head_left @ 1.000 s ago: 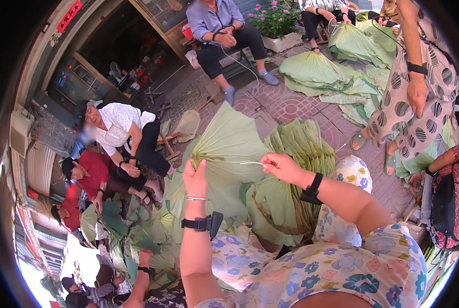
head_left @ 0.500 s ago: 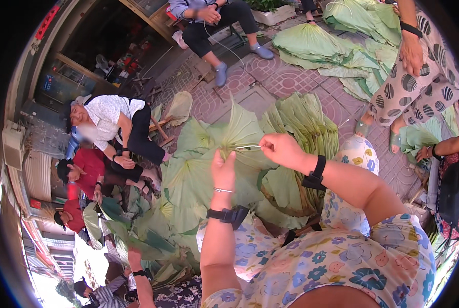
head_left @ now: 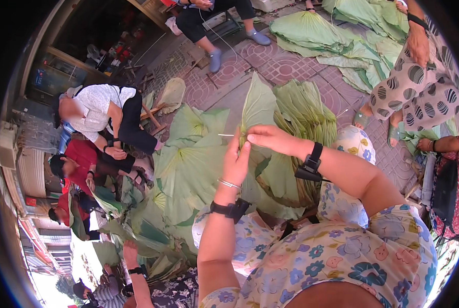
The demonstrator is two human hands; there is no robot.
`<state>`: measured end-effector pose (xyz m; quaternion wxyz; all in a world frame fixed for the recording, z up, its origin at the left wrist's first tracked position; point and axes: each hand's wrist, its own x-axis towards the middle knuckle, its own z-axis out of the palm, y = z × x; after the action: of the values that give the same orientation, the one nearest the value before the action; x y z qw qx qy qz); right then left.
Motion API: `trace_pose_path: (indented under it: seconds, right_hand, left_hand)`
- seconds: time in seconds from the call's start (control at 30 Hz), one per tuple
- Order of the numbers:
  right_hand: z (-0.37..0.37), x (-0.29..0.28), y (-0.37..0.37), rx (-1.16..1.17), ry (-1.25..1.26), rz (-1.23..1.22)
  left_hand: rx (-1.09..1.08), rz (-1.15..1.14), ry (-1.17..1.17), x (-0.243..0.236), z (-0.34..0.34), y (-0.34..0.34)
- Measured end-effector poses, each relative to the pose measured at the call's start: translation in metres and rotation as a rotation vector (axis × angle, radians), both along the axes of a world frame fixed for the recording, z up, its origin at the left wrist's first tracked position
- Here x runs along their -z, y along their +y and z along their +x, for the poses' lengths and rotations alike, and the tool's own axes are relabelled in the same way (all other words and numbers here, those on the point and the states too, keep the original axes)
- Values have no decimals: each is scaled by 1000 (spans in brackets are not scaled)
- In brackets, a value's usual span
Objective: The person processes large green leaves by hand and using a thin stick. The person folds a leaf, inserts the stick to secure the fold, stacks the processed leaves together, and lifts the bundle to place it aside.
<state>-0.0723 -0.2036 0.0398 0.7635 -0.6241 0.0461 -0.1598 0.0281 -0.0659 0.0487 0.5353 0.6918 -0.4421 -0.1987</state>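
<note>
In the head view, straight ahead of you, the folded leaf (head_left: 258,100) rises from your fingers, its long axis pointing away from you, its base between both hands. Your left hand (head_left: 234,163) is nearer that base, fingers and thumb closed around it; your right hand (head_left: 274,140) comes in from the right, fingertips against the same spot, though what they pinch is hidden. A stiff white strand (head_left: 226,135) sticks out leftward past your left fingers. The leaf is pale green, thin, veined, tapering upward. Beside it, a leaf stack (head_left: 306,113) shows ribbed pleats; leftward, broad leaves (head_left: 188,177) spread wide, radially veined.
</note>
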Motion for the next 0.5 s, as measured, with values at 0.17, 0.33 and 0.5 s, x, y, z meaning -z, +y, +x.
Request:
trace_pose_path:
  seconds: [0.17,0.33,0.5]
  right_hand:
    - [-1,-2,-17,23,302,-276]
    - [5,27,-32,406,72,-483]
    - [1,69,-39,219,600,-46]
  left_hand:
    - [53,110,-306,-13,-10,0]
    - [-71,-70,-105,-15,-3,-4]
    - [-198,-51,46,-9,1,-1]
